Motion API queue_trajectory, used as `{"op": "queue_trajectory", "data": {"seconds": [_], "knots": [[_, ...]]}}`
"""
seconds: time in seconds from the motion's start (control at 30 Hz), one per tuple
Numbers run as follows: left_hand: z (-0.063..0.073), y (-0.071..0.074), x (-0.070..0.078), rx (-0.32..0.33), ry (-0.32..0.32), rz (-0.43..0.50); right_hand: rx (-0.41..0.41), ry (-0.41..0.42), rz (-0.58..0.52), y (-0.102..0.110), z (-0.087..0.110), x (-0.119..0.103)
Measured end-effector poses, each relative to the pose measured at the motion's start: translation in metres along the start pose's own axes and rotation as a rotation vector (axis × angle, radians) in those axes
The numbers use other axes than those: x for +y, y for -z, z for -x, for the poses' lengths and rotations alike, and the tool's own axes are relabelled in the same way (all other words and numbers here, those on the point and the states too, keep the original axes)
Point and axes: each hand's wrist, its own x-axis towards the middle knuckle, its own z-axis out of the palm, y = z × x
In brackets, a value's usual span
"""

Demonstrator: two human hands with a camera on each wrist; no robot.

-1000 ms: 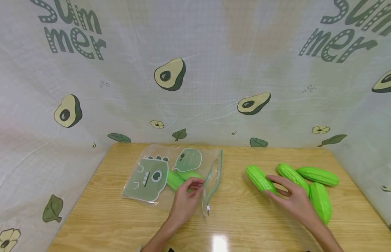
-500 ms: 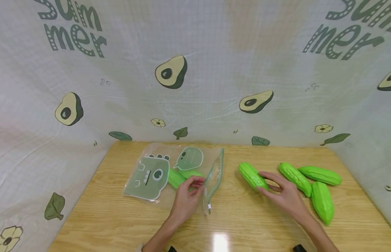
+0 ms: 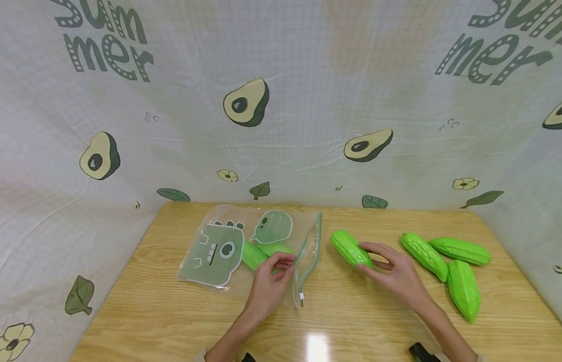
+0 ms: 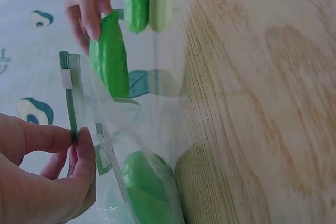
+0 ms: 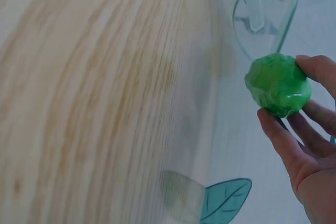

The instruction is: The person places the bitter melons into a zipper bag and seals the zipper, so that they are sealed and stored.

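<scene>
- Green ridged gourds: six visible. One in hand, three loose, two bagged.
- Right hand (image 3: 396, 274), one: thumb and fingers grip the held gourd (image 3: 350, 249), right of frame centre in the head view, tilted, upper end leaning left. Right wrist view shows it clear of the tabletop.
- Left hand (image 3: 271, 284), one: thumb and fingers pinch the edge of the clear bag (image 3: 249, 221) at its mouth, lower centre.
- Bag, one: lies flat, left of centre, mouth facing right and partly gaping. One white slider (image 3: 301, 296) at the near end of the green zip strip. Two prints: dinosaur (image 3: 215, 256), speech bubble (image 3: 273, 227).
- Inside bag: two gourds, near one (image 3: 252, 256), far one (image 3: 273, 248), partly hidden by print and hand.
- Lower right, three loose gourds close together: left (image 3: 424, 256), upper right (image 3: 460, 251), nearest (image 3: 464, 290).
- Table, one, wood grain (image 3: 353, 317).
- Cloth (image 3: 299, 60) behind: four avocados, one cut by right edge; three flowers; "summer" lettering twice.
</scene>
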Motion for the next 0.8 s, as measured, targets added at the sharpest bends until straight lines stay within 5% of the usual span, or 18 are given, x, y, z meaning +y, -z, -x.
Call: {"op": "queue_trajectory", "data": {"seconds": [0.8], "knots": [[-0.001, 0.0, 0.0, 0.006, -0.006, -0.005, -0.07, 0.025, -0.109, -0.035, -0.021, -0.013]]}}
